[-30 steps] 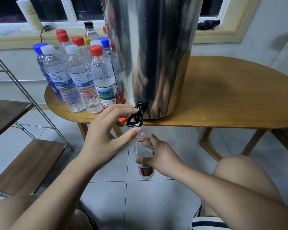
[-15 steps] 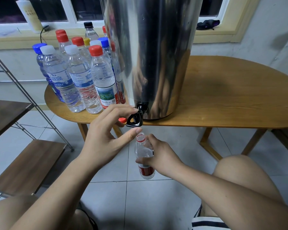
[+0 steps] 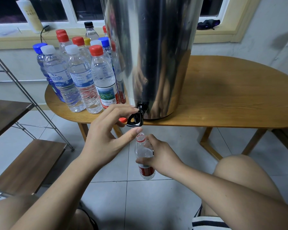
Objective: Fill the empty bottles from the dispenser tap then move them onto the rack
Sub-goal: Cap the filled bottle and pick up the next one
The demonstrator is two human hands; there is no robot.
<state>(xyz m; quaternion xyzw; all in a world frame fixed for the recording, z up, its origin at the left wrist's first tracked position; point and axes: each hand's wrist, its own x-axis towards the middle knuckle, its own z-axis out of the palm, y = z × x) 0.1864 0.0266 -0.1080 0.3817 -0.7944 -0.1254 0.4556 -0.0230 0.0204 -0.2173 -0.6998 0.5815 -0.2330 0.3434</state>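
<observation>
A tall steel dispenser [image 3: 156, 55] stands on the wooden table [image 3: 231, 100], with its black tap [image 3: 136, 117] over the front edge. My left hand [image 3: 106, 138] pinches the tap lever, index finger on top and thumb underneath. My right hand [image 3: 158, 156] grips a small uncapped bottle [image 3: 144, 151] with a red label, held upright with its mouth just below the tap. A loose red cap [image 3: 122, 119] lies on the table edge behind my left fingers.
Several capped water bottles [image 3: 83, 77] stand in a cluster left of the dispenser. The rack [image 3: 28, 163], wooden shelves in a metal frame, is at the far left. Below are the tiled floor, my knees and the table legs.
</observation>
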